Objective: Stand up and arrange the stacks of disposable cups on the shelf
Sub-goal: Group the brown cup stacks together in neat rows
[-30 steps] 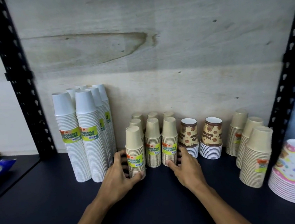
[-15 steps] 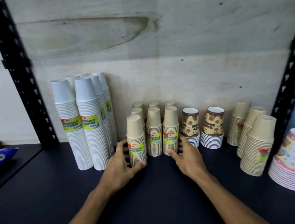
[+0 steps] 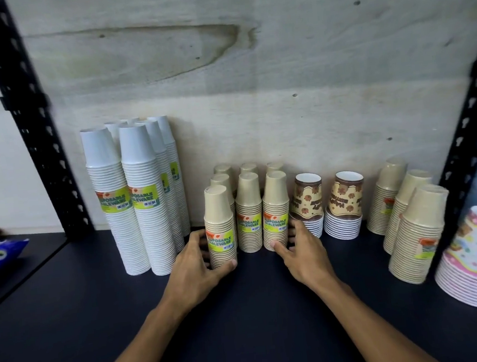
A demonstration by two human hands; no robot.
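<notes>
Both hands bracket the block of small beige cup stacks on the dark shelf (image 3: 244,324), much as half a second ago.

The left hand (image 3: 194,267) still grips the front-left beige stack (image 3: 220,228), thumb curled across its base; the right hand (image 3: 301,254) stays with loosely spread fingers against the front-right beige stack (image 3: 275,215). Tall white stacks (image 3: 135,201) stand just left, patterned brown cups (image 3: 305,203) just right, more beige stacks (image 3: 413,217) beyond. Plywood backs the shelf; black uprights (image 3: 33,123) frame it. Bare shelf lies in front of the hands.
</notes>
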